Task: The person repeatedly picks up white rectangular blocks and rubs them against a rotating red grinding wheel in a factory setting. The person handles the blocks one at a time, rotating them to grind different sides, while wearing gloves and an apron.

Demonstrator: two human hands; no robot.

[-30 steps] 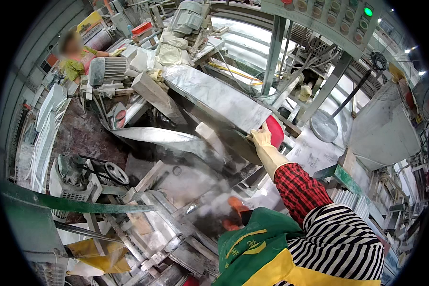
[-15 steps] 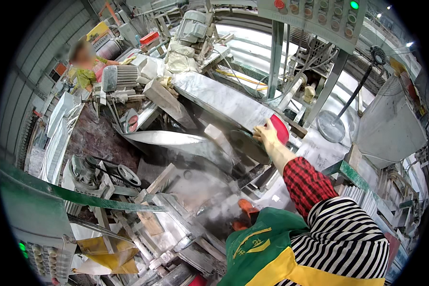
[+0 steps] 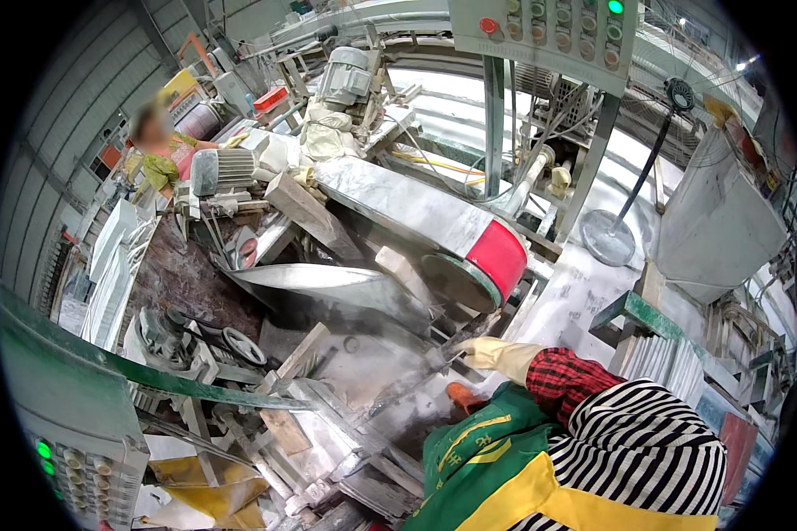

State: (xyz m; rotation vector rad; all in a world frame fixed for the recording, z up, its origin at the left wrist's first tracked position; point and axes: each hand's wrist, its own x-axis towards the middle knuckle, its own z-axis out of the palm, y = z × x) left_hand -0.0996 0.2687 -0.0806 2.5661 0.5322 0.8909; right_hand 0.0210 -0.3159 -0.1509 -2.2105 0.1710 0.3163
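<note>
My right hand (image 3: pixel 498 356), in a cream rubber glove with a red-and-black checked cuff, hangs low in front of the green and yellow apron (image 3: pixel 483 442). It is just below the rounded end of a belt conveyor. Its fingers point left, but they blur into the grey background, so whether they grip anything is unclear. The conveyor's pale belt (image 3: pixel 398 195) has a bright red band (image 3: pixel 499 257) across its end, apart from my hand. My left hand is out of view.
A curved metal guard (image 3: pixel 328 279) and a wooden block (image 3: pixel 400 270) stand beside the belt. Control panels (image 3: pixel 549 35) sit above and at lower left. A pedestal fan (image 3: pixel 608 237) stands at right. Another person (image 3: pixel 164 155) works at far left. Orange footwear (image 3: pixel 462 396) shows below.
My right hand has come off the conveyor's red end and dropped down toward the apron. The red band now shows in full. The whole view has shifted slightly.
</note>
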